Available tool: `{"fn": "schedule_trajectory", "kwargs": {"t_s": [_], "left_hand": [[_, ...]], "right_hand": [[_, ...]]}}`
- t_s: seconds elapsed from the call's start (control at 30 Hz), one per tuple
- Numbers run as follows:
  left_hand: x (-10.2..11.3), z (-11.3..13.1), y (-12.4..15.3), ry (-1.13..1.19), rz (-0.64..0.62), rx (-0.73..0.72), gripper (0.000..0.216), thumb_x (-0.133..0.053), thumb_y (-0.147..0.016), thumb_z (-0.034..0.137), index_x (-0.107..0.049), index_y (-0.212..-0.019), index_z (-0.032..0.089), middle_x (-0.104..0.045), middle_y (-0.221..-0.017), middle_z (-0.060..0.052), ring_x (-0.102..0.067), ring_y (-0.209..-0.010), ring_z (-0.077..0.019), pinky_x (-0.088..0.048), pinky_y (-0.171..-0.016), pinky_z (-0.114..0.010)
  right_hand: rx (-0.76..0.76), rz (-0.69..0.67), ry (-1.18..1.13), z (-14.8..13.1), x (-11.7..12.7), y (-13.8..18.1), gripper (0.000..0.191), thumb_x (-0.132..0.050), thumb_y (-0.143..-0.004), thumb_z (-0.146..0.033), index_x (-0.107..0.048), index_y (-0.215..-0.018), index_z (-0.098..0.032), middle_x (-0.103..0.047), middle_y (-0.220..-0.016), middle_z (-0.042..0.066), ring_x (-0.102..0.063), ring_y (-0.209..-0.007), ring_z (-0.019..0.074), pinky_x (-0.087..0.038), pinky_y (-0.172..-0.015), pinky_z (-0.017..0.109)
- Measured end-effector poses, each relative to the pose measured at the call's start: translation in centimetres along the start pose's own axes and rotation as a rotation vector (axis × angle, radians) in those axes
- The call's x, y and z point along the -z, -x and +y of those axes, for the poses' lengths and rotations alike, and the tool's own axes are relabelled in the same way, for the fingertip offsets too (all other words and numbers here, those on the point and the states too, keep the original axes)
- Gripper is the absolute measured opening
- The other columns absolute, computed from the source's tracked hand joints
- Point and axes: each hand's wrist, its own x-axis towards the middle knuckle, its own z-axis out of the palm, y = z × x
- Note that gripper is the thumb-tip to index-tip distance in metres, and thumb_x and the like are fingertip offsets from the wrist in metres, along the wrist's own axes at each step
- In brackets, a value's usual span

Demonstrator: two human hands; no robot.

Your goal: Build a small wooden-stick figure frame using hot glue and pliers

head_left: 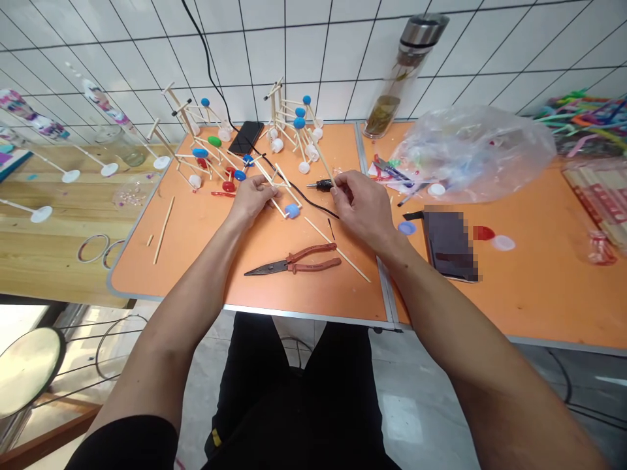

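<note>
My left hand (pixel 253 198) is closed on a small frame of wooden sticks (pixel 277 188) that carries a blue bottle cap (pixel 292 211), low over the orange table (pixel 196 261). My right hand (pixel 360 205) is closed on a single wooden stick (pixel 323 158) that slants up to the left. Right beside its fingers lies a black corded tool with a metal tip (pixel 319 185). Red-handled pliers (pixel 296 260) lie on the table in front of both hands, and a loose stick (pixel 337 249) lies beside them.
Several finished stick-and-cap models (pixel 294 130) stand at the back, with a black phone (pixel 245 137) between them. To the right are a clear plastic bag (pixel 470 153), a glass bottle (pixel 404 72), a dark flat device (pixel 449 245) and loose caps (pixel 503 243). A wooden table (pixel 49 222) adjoins on the left.
</note>
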Motion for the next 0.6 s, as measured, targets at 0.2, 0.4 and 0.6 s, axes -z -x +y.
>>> {"fn": "schedule_trajectory", "kwargs": {"t_s": [0.2,0.4,0.6], "left_hand": [[0.1,0.5,0.3,0.046,0.005,0.074,0.016,-0.076,-0.079,0.011,-0.075,-0.094,0.017,-0.078,-0.07,-0.003,-0.06,-0.049,-0.0096,-0.049,-0.048,-0.02],[0.3,1.0,0.5,-0.022,-0.009,0.096,0.012,-0.074,-0.082,0.008,-0.074,-0.091,0.015,-0.076,-0.066,-0.006,-0.055,-0.044,-0.0104,-0.04,-0.044,-0.021],[0.6,1.9,1.0,-0.297,0.042,0.14,0.021,-0.072,-0.089,0.012,-0.075,-0.11,0.014,-0.068,-0.06,0.0,-0.055,-0.048,-0.0139,-0.041,-0.049,-0.023]], "right_hand": [[0.012,0.013,-0.002,0.1,-0.2,0.1,0.005,-0.057,-0.103,-0.031,-0.06,-0.1,-0.028,-0.077,-0.095,0.006,-0.068,-0.087,0.0268,-0.047,-0.077,0.041],[0.011,0.018,-0.002,0.1,-0.2,0.1,0.004,-0.058,-0.102,-0.029,-0.061,-0.1,-0.028,-0.076,-0.094,0.006,-0.067,-0.086,0.0266,-0.045,-0.075,0.04],[-0.004,-0.003,0.01,-0.3,0.2,0.1,0.004,-0.057,-0.1,-0.028,-0.061,-0.099,-0.027,-0.076,-0.093,0.006,-0.067,-0.085,0.026,-0.043,-0.075,0.039]]}}
